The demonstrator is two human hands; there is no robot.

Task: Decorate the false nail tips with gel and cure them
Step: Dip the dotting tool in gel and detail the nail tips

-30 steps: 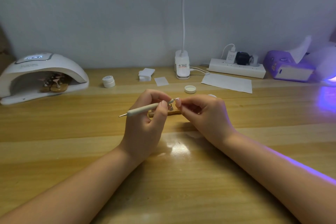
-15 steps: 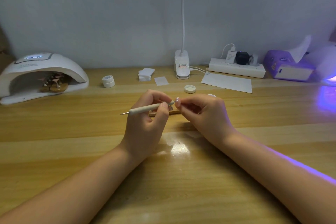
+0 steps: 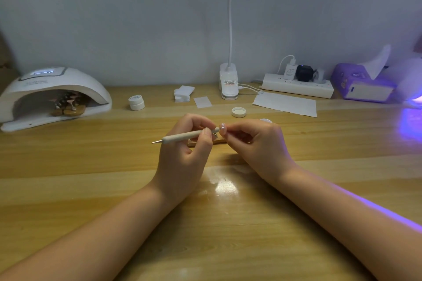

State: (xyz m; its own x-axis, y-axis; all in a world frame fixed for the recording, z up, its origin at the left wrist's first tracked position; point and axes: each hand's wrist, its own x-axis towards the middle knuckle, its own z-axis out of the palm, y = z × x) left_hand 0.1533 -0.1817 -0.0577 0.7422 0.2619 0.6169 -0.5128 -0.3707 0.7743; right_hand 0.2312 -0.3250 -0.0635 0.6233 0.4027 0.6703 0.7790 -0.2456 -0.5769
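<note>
The curing lamp (image 3: 54, 96) at far left half hides some nail stands. Your left hand (image 3: 185, 155) pinches the dotting pen (image 3: 187, 136); your right hand (image 3: 258, 146) pinches the false nail tip (image 3: 223, 127) at mid-table, its holder hidden behind your fingers.

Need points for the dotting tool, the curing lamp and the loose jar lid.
dotting tool (image 3: 182, 137), head view, middle of its pale handle.
curing lamp (image 3: 75, 84), head view, top of its white dome.
jar lid (image 3: 238, 112), head view, its upturned inside.
</note>
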